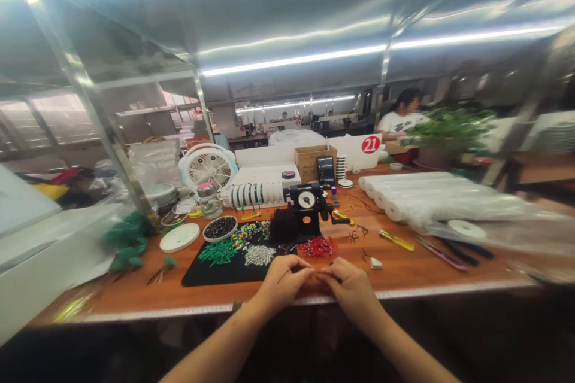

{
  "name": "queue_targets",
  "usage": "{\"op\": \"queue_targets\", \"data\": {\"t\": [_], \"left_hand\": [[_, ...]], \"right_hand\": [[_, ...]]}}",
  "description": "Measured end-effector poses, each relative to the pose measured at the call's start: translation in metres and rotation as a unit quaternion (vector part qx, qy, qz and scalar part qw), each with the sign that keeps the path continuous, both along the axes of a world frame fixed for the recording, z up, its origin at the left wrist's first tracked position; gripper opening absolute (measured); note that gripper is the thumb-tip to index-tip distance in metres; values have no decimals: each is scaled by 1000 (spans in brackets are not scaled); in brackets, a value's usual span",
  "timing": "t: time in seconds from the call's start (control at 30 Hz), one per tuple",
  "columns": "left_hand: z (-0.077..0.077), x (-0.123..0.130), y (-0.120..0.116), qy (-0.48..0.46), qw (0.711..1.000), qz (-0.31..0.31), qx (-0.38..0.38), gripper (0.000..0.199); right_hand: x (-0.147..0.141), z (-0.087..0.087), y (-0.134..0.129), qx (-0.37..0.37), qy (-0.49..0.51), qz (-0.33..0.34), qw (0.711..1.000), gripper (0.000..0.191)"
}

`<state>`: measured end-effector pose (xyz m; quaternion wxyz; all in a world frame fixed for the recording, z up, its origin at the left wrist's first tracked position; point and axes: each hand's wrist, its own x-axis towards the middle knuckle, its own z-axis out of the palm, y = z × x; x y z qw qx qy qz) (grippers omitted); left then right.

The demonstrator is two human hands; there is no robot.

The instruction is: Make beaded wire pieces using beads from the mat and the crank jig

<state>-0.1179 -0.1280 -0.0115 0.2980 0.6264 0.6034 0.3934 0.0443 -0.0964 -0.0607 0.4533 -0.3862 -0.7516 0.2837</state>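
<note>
Above the table's front edge, my left hand point(287, 280) and my right hand point(349, 285) face each other, fingertips a small gap apart. Both are closed in a pinch; what they hold is too small to make out. A thin dark line shows against my left hand. Just beyond them lies a pile of red pieces point(317, 246). Left of that, a black mat point(202, 275) carries silvery beads point(260, 255), green pieces point(219, 252) and multicoloured beads point(250, 233). Behind stands a black hand-cranked machine point(306, 215) with a round dial.
White spools point(256, 194) line up left of the machine. A round dish of black beads point(220, 228), a white lid point(179, 238) and a fan point(209, 169) stand left. Rightward are a yellow-handled cutter point(396, 240), pliers point(465, 251) and plastic-wrapped rolls point(417, 194). Another person point(402, 115) sits beyond.
</note>
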Motion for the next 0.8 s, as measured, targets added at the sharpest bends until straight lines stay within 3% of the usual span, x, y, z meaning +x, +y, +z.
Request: {"op": "queue_targets", "data": {"t": [0.3, 0.4, 0.63, 0.8], "left_hand": [[-6, 6, 4, -58, 998, -18, -32, 15], [-4, 4, 4, -102, 993, -18, -57, 24], [0, -13, 7, -248, 962, 106, -29, 31], [0, -20, 1, -316, 941, 120, -31, 36]], "right_hand": [[-3, -8, 1, 4, 0, -15, 1000, 30], [-3, -8, 1, 9, 12, -12, 1000, 28], [2, -2, -3, -24, 25, 5, 999, 25], [3, -4, -4, -34, 20, 14, 999, 23]]}}
